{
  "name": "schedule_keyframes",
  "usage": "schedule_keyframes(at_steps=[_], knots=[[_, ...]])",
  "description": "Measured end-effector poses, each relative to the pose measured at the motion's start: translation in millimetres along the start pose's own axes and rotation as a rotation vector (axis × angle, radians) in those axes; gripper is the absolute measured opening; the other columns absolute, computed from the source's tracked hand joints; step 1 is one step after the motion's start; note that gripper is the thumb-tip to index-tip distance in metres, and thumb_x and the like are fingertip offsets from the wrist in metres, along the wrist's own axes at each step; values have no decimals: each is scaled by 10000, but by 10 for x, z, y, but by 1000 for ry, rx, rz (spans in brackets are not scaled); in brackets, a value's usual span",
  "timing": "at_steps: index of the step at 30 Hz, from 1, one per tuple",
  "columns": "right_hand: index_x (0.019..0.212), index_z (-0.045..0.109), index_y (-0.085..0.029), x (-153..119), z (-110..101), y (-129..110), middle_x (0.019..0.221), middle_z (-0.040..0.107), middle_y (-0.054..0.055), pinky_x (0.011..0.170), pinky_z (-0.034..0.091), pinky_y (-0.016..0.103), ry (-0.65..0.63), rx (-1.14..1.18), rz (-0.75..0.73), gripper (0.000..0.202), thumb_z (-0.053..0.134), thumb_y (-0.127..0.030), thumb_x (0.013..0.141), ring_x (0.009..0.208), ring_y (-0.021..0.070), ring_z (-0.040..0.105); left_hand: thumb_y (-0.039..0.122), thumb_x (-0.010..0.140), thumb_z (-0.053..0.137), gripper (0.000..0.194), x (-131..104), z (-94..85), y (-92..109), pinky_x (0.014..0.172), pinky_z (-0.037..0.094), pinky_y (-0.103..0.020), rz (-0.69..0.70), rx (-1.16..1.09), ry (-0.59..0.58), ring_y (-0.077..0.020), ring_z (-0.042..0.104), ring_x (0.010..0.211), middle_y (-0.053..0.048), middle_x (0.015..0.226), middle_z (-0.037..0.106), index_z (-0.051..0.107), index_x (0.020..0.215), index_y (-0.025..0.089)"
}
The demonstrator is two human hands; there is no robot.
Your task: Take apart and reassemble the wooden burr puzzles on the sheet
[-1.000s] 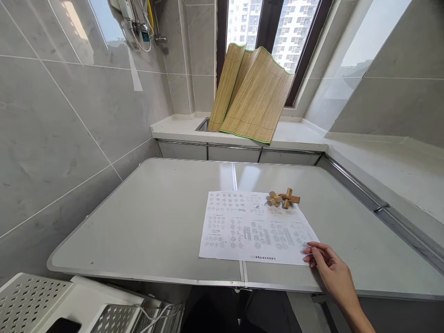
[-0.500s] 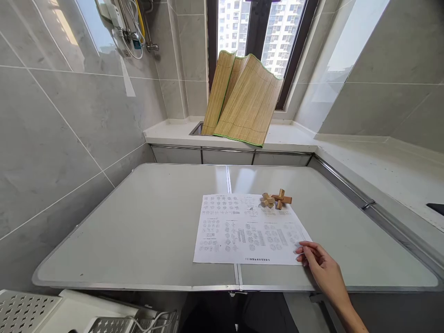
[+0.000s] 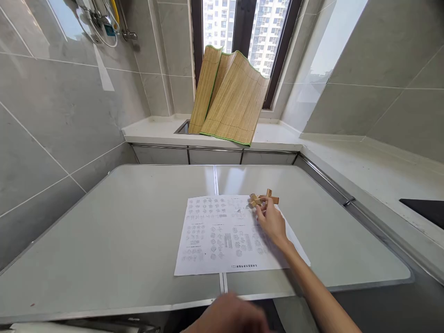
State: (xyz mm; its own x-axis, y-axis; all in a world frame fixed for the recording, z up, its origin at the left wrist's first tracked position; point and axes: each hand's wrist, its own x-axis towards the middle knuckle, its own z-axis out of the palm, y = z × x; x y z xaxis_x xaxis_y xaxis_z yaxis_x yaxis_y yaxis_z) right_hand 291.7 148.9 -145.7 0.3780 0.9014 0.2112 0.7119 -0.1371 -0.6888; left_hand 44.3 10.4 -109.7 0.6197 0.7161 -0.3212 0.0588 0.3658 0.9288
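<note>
On the upper right of a printed paper sheet (image 3: 204, 236) sit two small wooden interlocking puzzles side by side. The left one is a light, knobbly wooden puzzle (image 3: 255, 200); the right one is a darker cross-shaped wooden puzzle (image 3: 274, 200) with a rounded peg. My right hand (image 3: 272, 223) reaches over the sheet, its fingers closed at the near side of the darker puzzle and partly covering it. Its thumb side lies close to the lighter one. My left hand (image 3: 231, 315) shows at the bottom edge, smeared by motion, below the table's front rim. Its fingers cannot be made out.
The folding table (image 3: 138, 231) is white with a metal rim and a centre seam. Behind it a folded bamboo mat (image 3: 232, 101) leans on the ledge before the window. Tiled walls (image 3: 62, 115) and a white counter (image 3: 374, 171) with a dark object (image 3: 425, 210) flank it.
My right hand has moved from the sheet's lower right corner up to the wooden puzzles. My left hand has come into view at the bottom. The camera view has shifted slightly right.
</note>
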Motion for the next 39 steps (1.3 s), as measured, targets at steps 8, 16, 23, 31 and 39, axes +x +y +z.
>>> schedule_keyframes(at_steps=[8,16,23,31,39], knots=[[1084,561,-217,133,219,-89,979,727,122,736,481,380,16,45,-91,272,420,-444,1032,853,289,678,541,936,515,456,1396,-261,477,538,287,-266,288,432,452,-121,410,518,35,545,467,605,667,184],[972,536,-246,-51,478,-529,735,639,-15,502,457,263,-412,985,-79,374,670,-587,898,618,167,599,600,948,540,685,1355,-965,554,907,493,-358,347,462,432,-240,651,1024,-126,1236,667,412,1480,188],[959,536,-248,-96,522,-491,989,721,18,579,537,311,-667,1145,-39,384,743,-555,856,567,123,607,468,902,665,553,1258,-1143,586,1106,437,-412,450,375,211,-278,615,1225,-107,1325,675,582,1384,211],[978,552,-246,-115,594,-471,934,730,23,629,551,305,-620,1101,-41,384,823,-446,795,732,172,655,336,759,823,569,1296,-1227,561,1130,427,-428,439,360,214,-294,640,1204,-90,1268,723,682,1296,209],[1039,512,-259,-186,662,-451,845,752,-4,661,544,301,-408,953,-59,390,797,-309,779,675,170,680,396,680,890,571,1319,-1260,553,1043,477,-417,431,417,260,-299,651,1130,-91,1156,725,694,1178,197]])
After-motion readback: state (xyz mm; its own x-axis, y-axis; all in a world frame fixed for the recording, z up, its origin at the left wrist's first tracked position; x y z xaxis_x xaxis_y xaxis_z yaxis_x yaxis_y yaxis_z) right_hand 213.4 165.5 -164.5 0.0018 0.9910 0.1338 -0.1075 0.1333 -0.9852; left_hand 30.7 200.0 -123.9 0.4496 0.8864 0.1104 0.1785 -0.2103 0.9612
